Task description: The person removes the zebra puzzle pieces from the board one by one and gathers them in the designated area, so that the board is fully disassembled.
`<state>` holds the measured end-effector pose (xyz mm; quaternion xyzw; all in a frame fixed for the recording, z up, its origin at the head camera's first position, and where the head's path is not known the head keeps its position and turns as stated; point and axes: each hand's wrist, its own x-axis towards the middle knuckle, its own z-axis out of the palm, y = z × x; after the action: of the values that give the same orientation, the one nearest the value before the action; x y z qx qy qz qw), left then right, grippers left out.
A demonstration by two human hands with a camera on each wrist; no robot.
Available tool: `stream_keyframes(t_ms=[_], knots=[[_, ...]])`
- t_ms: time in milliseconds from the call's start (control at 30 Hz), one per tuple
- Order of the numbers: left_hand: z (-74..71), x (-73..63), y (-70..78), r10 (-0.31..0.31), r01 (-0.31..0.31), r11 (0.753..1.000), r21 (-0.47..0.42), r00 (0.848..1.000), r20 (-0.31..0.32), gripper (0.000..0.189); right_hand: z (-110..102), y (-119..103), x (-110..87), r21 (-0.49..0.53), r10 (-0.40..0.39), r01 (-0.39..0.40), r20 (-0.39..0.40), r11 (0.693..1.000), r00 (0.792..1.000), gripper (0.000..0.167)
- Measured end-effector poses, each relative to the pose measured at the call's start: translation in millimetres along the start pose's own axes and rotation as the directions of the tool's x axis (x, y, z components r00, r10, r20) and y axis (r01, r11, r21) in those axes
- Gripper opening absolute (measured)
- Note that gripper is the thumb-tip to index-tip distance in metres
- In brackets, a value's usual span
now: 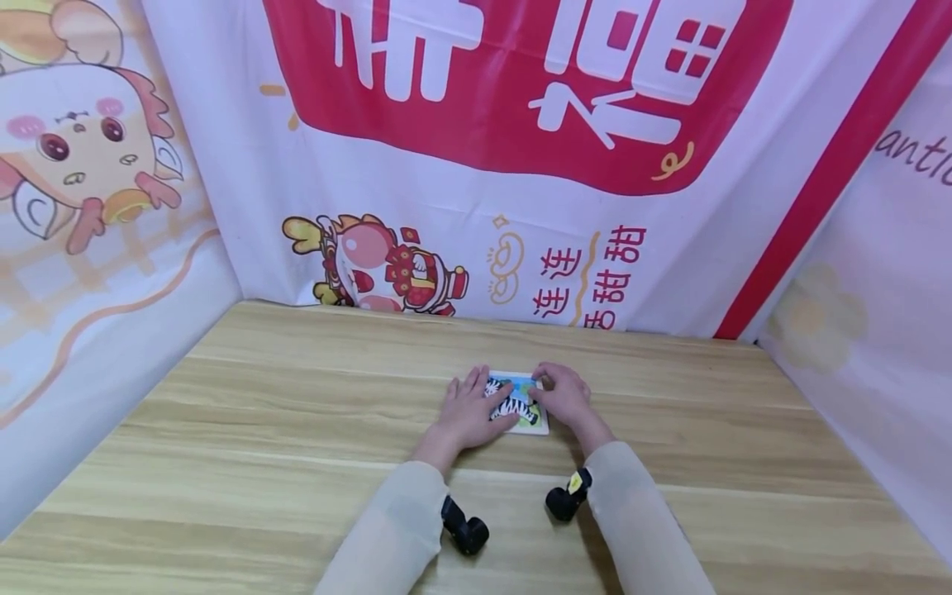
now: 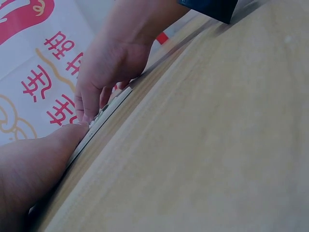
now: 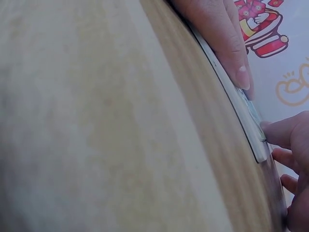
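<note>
A small zebra picture puzzle (image 1: 515, 406) in a pale frame lies flat on the wooden table. My left hand (image 1: 470, 411) rests across its left side, fingers spread and fairly straight, thumb along the lower part. At the upper right corner my right hand (image 1: 565, 397) holds the puzzle with bent fingers, thumb over the picture. In the right wrist view, the right thumb (image 3: 280, 131) presses near the edge of the thin board (image 3: 248, 126), with other fingers beyond that edge. The left wrist view shows the right hand (image 2: 111, 67) reaching down onto the board, close to the left hand (image 2: 38, 159).
The light wood-grain table (image 1: 297, 446) spreads around the puzzle on all sides. Behind it hangs a white cloth with a red printed panel (image 1: 506, 124); printed cloths also hang at left and right. Black wrist cameras (image 1: 467, 529) sit on both sleeves.
</note>
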<state>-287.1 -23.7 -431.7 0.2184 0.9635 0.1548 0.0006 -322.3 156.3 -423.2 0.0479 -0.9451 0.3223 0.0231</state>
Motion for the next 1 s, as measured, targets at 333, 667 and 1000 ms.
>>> stream_keyframes(t_ms=[333, 667, 1000], knots=[[-2.8, 0.1, 0.1, 0.0, 0.0, 1.0, 0.001, 1.0, -0.003, 0.06, 0.2, -2.5, -0.9, 0.041, 0.016, -0.015, -0.018, 0.999, 1.0, 0.015], [-1.3, -0.2, -0.3, -0.005, 0.005, 1.0, 0.0, 1.0, 0.011, 0.06, 3.5, -2.2, -4.2, 0.127, 0.028, -0.017, -0.087, 0.992, 0.996, 0.02], [-3.2, -1.4, 1.4, -0.004, 0.005, 1.0, -0.006, 1.0, 0.017, 0.06, 8.0, -1.5, -6.6, 0.34, 0.046, 0.013, -0.166, 0.94, 0.985, 0.021]])
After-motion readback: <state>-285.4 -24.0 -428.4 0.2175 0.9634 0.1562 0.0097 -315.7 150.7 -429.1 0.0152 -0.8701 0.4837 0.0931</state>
